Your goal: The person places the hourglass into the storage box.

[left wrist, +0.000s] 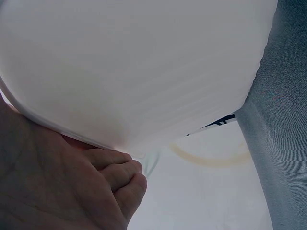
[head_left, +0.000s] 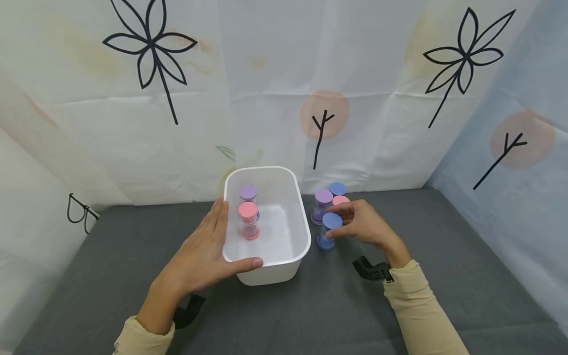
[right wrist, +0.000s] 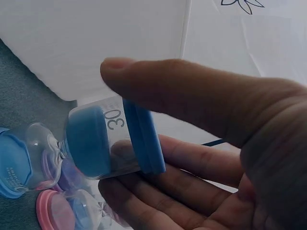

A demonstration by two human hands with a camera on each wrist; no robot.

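Left hand [head_left: 201, 256] is resting against the white tub [head_left: 284, 268] at centre frame: palm flat on the tub's left wall, fingers lying straight along the rim, thumb pressing across the near wall. In the left wrist view the tub wall [left wrist: 144, 67] is filling most of the frame, with the fingers [left wrist: 120, 175] lying together under its rim.

Right hand [head_left: 361, 224] is sitting just right of the tub, pinching the blue sand timer [head_left: 328, 230] by its top cap. The timer is standing on the grey bench [head_left: 310, 310], near the tub's right wall. In the right wrist view the thumb is lying over the timer's blue cap [right wrist: 144, 136] and the fingers [right wrist: 192, 167] are curling under it; "30" is showing on the clear glass.

Three more timers are clustering just behind the held one, right of centre: a purple one [head_left: 322, 206], another blue one [head_left: 337, 189] and a pink one [head_left: 340, 200] partly hidden by the right hand.

Inside the tub, near its left wall, two timers are standing upright: a pink one [head_left: 249, 220] in front, a purple one [head_left: 248, 193] just behind it.

A white cloth backdrop [head_left: 284, 98] with black flower drawings is hanging behind the bench across the upper frame.
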